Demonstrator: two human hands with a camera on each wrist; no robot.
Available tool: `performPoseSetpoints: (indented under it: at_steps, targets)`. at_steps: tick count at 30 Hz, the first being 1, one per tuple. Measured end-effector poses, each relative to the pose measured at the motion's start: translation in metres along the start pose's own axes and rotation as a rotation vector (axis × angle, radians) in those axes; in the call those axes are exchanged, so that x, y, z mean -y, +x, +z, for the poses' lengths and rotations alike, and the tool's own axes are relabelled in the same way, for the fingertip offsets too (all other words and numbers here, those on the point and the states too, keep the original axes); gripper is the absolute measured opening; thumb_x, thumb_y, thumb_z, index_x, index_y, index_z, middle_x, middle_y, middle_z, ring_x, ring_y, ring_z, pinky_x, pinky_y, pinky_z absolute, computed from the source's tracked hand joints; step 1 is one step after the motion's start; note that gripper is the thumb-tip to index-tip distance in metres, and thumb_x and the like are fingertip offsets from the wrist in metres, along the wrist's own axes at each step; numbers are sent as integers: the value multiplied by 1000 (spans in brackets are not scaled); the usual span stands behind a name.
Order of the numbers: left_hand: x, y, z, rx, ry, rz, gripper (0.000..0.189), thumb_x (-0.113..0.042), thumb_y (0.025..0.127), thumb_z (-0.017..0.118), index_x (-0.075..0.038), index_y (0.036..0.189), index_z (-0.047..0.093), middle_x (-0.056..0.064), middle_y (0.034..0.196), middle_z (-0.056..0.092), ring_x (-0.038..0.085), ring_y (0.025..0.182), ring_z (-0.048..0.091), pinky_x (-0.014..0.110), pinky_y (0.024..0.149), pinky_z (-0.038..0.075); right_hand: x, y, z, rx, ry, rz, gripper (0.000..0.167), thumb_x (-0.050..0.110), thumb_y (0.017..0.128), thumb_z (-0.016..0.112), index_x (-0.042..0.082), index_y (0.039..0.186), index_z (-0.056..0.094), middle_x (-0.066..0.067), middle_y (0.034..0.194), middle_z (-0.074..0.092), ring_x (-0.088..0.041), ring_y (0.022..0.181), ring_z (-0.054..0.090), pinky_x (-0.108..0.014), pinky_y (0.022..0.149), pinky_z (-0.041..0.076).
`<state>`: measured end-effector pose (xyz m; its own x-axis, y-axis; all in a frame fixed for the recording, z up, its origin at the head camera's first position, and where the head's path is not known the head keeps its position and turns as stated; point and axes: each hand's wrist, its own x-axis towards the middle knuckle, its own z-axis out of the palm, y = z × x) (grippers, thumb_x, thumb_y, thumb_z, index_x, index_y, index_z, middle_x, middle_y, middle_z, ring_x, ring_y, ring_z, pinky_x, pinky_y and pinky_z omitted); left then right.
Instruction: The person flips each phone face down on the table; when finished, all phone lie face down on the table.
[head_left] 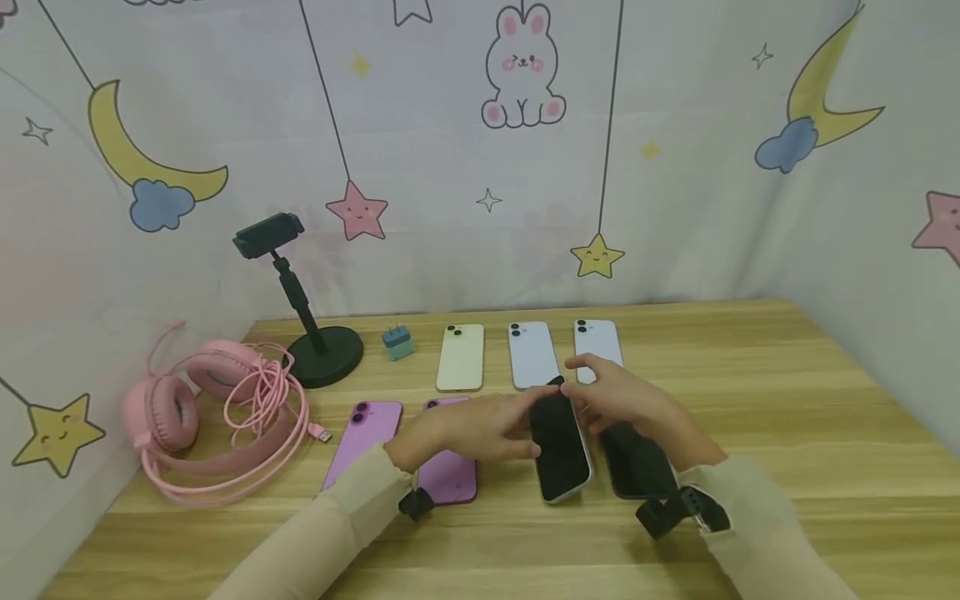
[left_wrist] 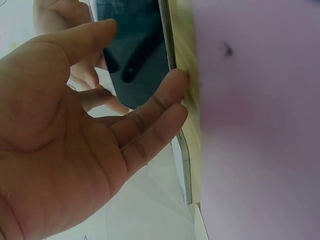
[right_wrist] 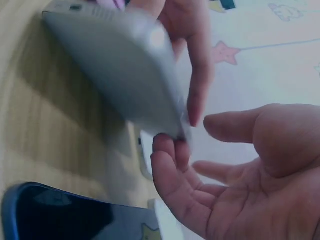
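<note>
A phone (head_left: 558, 450) with a dark screen and pale silver back tilts up off the table, its near end low and its far end raised. My right hand (head_left: 626, 396) holds the raised end with curled fingertips; its thumb stands apart in the right wrist view. My left hand (head_left: 483, 425) reaches across from the left with fairly straight fingers, a finger along the raised edge and the thumb by the screen. Another dark-screened phone (head_left: 641, 467) lies beneath my right hand. Under my left arm is a purple phone (head_left: 450, 479), partly hidden.
Further back lie a pale yellow phone (head_left: 461, 358), a light blue phone (head_left: 532, 354) and a white phone (head_left: 597, 340). Another purple phone (head_left: 367, 437) lies left, near pink headphones (head_left: 172, 417) with a coiled cable. A black stand (head_left: 322, 354) and blue-green charger (head_left: 397, 342) stand behind.
</note>
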<state>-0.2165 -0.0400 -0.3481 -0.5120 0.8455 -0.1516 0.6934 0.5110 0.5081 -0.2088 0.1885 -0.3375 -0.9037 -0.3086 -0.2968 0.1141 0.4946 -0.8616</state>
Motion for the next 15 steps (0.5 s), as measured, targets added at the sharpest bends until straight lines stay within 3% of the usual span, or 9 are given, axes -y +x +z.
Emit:
performPoseSetpoints:
  at_steps: [3,7,12,15]
  targets:
    - [-1,0,1,-23,-30,16,87,-30,99,65,-18,161,4,11,118,65,7,86,62,25,80,49,2,0,-3,-1,36,-25,57,19,105,52,2,153,27,-14,92,62,-21,75,65,-38,71,56]
    - [-2,0,0,-25,-90,23,91,-28,99,65,-18,160,-1,15,128,63,7,91,66,25,85,50,5,-1,-2,25,100,-68,57,15,105,50,1,154,24,-15,95,65,-21,80,67,-41,78,56]
    - [-3,-2,-5,-8,-133,15,85,-25,99,65,-20,161,7,15,133,60,5,92,66,24,84,50,5,-1,1,52,111,-94,56,8,103,48,0,154,25,-16,96,67,-21,82,67,-41,81,56]
    - [-4,-4,-10,-4,-104,22,75,-25,100,63,-18,160,17,12,132,61,5,93,66,24,82,51,3,0,2,63,110,-108,55,5,103,47,-1,153,25,-16,97,68,-21,80,67,-42,81,56]
